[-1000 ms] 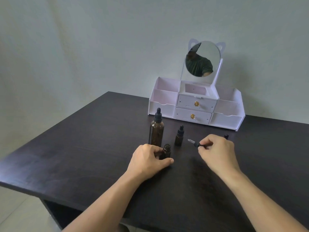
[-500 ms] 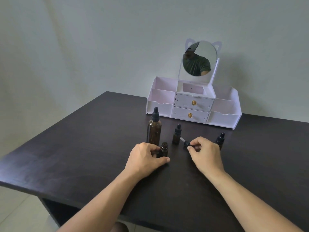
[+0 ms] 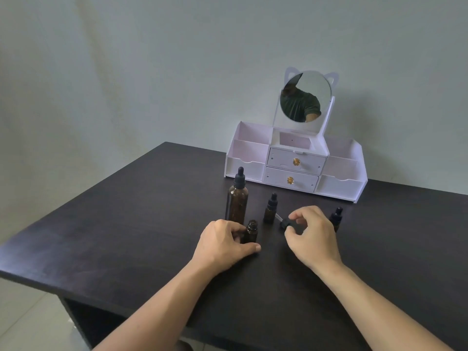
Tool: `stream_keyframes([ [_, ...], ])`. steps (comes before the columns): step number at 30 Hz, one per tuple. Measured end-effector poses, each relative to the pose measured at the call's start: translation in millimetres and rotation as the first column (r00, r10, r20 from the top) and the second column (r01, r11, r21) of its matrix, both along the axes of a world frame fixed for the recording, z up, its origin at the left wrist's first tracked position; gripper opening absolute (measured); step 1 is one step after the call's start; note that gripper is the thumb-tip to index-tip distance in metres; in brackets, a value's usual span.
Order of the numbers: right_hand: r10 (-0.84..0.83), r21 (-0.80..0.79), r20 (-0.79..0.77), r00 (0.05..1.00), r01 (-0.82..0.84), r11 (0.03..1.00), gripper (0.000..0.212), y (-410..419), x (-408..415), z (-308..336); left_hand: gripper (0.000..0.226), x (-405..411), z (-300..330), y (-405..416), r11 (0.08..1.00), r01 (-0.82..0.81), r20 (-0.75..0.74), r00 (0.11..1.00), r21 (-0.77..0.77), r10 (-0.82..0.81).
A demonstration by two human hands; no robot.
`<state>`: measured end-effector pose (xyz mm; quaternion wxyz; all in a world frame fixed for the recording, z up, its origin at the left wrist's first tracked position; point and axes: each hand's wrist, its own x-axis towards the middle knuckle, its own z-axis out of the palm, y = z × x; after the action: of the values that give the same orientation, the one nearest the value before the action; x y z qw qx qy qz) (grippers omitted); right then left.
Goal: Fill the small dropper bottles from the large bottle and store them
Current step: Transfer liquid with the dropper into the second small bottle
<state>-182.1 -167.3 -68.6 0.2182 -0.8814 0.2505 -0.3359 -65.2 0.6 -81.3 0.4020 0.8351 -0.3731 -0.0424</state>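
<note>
A large amber bottle (image 3: pixel 237 202) with a black dropper cap stands upright on the dark table (image 3: pixel 126 224). Just in front of it my left hand (image 3: pixel 222 245) grips a small open amber bottle (image 3: pixel 251 231) standing on the table. My right hand (image 3: pixel 312 238) pinches that bottle's black dropper cap (image 3: pixel 285 223) between thumb and forefinger, low at the table top, with its glass tube pointing left. Two capped small bottles stand nearby: one (image 3: pixel 271 209) behind the cap, the other (image 3: pixel 336 217) partly hidden behind my right hand.
A white organiser (image 3: pixel 296 165) stands at the table's back, with a round mirror (image 3: pixel 305 96), two shut drawers with gold knobs, and open side compartments. The table's front edge runs below my forearms.
My right hand has brought the dropper cap down and leftward to the table top, uncovering the small bottle on the right. My left hand has kept its hold on the open bottle.
</note>
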Motion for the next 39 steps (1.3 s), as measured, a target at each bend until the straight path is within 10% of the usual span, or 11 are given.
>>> stream_keyframes([
  [12, 0.332, 0.302, 0.100, 0.938, -0.347, 0.888, 0.032, 36, 87, 87, 0.037, 1, -1, 0, 1.000, -0.013, -0.025, 1.000, 0.002, 0.013],
  [39, 0.289, 0.265, 0.345, 0.893, -0.388, 0.883, 0.021, 46, 103, 57, 0.039, 3, -2, -2, 1.000, -0.001, -0.019, 1.000, 0.007, 0.001],
])
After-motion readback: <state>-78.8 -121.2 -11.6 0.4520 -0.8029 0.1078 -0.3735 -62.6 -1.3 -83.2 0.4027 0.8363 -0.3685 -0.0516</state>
